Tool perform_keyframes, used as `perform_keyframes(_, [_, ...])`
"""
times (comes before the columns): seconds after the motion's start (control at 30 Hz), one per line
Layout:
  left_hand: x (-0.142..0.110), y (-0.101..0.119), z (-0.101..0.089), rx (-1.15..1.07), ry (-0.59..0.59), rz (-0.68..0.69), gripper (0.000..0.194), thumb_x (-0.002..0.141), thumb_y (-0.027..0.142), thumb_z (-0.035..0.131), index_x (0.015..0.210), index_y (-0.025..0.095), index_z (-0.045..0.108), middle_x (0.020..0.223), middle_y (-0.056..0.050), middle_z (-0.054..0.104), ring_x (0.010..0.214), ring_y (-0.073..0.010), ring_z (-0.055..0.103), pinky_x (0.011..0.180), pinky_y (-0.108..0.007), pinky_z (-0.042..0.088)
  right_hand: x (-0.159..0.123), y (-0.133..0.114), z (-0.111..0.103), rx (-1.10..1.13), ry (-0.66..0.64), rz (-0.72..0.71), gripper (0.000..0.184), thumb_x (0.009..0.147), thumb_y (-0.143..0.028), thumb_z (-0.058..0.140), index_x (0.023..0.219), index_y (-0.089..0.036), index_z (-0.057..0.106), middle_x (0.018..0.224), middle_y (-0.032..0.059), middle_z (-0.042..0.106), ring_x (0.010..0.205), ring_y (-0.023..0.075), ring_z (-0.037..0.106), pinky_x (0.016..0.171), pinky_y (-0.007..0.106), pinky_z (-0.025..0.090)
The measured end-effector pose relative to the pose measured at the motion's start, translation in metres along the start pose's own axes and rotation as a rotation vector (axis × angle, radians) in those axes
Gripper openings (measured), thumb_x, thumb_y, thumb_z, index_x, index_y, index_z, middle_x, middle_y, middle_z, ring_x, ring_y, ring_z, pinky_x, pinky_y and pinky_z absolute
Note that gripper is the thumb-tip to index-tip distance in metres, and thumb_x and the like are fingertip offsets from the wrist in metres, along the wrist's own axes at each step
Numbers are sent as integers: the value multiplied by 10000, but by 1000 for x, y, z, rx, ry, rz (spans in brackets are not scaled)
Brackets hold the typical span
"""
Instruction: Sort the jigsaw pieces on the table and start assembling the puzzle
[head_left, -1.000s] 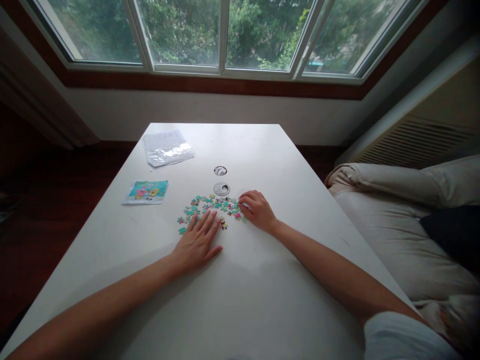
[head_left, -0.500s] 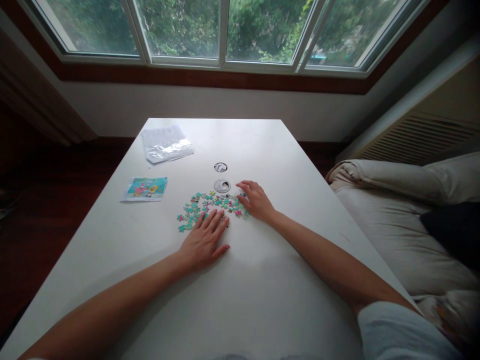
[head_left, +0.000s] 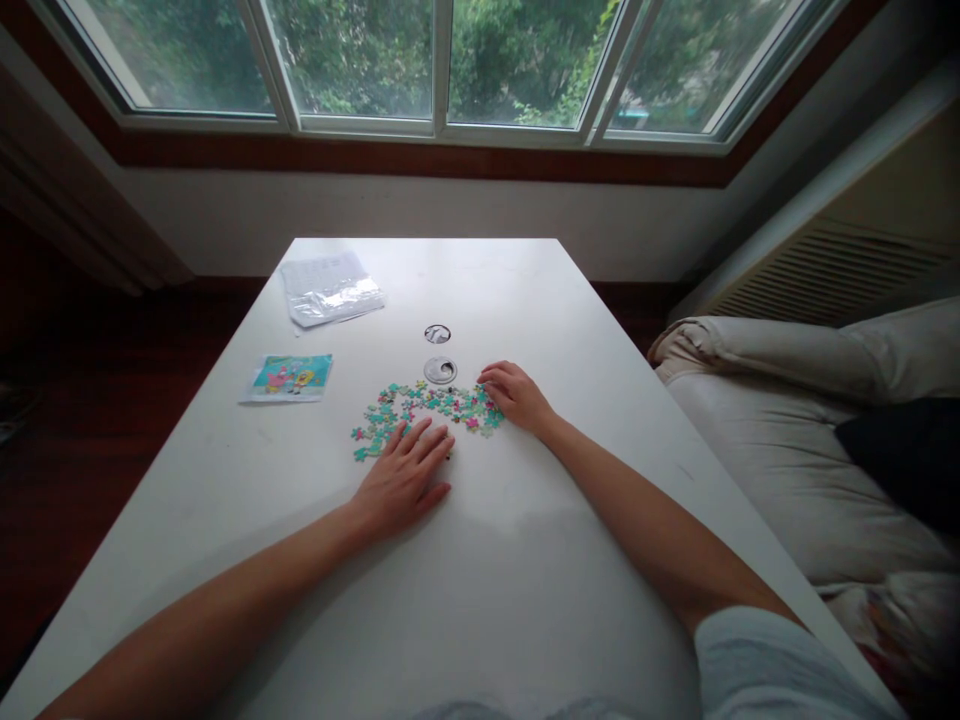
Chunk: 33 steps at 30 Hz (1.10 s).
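Observation:
Small jigsaw puzzle pieces (head_left: 450, 402), mostly teal with some pink and yellow, lie scattered in an arc on the white table (head_left: 510, 600). My left hand (head_left: 401, 470) rests flat at the near side of the arc, fingers stretched out and covering some pieces. At the arc's right end is my right hand (head_left: 517, 397), its fingers bent and touching the outermost pieces. Whether a piece sits between those fingertips is too small to make out. To the left lies a picture card (head_left: 291, 378) with cartoon figures on teal.
A clear plastic sleeve with papers (head_left: 332, 290) lies at the table's far left. Two round metal fittings, a near one (head_left: 440, 370) and a far one (head_left: 438, 334), are set in the tabletop beyond the pieces. A beige sofa (head_left: 750, 450) stands along the right side.
My right hand lifted its fingers off the pieces toward the far side, then came back down at the right end. My left hand slid slightly right over the near pieces. The view shifted a little.

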<state>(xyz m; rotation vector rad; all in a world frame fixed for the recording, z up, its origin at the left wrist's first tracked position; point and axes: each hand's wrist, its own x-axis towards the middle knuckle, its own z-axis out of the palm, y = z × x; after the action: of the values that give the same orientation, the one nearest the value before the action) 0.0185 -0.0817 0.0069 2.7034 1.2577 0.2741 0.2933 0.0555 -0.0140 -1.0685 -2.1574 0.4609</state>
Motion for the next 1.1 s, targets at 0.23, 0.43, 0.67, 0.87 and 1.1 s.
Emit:
perform_keyframes(0.23, [0,-2,-4,-32,26,52,501,991,365,485,1472,223,500,1542,-74,478,1498,-299,297,1260,-554,205,3,3,2,54,42,55,267,895,-138,501,980,-236,735,1045,62,693,1011,221,629,946,395,505])
perform_keyframes(0.43, [-1,-2,-5,-58,68,79,441,985,320,481,1409,228,558,1478,-82,542,1424,-285,400,1225,-535,288,2,7,3,18,66,86,217,883,-151,534,961,-235,719,1013,56,687,977,226,610,899,389,496])
perform_keyframes(0.67, [-1,0,-12,-89,66,112,306,995,283,460,1216,237,666,1254,-82,670,1199,-240,564,1077,-444,441,1,16,1,-102,53,106,180,881,-166,579,937,-235,735,960,68,661,931,238,566,859,399,485])
perform_keyframes(0.87, [0,0,-9,-84,74,108,333,996,283,456,1267,237,643,1306,-88,648,1228,-245,563,1099,-452,430,0,15,0,-149,-1,46,150,878,-242,662,998,-263,751,1033,68,649,990,248,558,917,430,472])
perform_keyframes(1.1, [1,-1,-5,-60,60,89,397,980,275,479,1359,225,584,1470,-78,556,1367,-267,477,1171,-489,369,2,13,-1,-203,-26,26,155,887,-263,684,1024,-278,757,1038,69,637,1007,252,551,939,436,463])
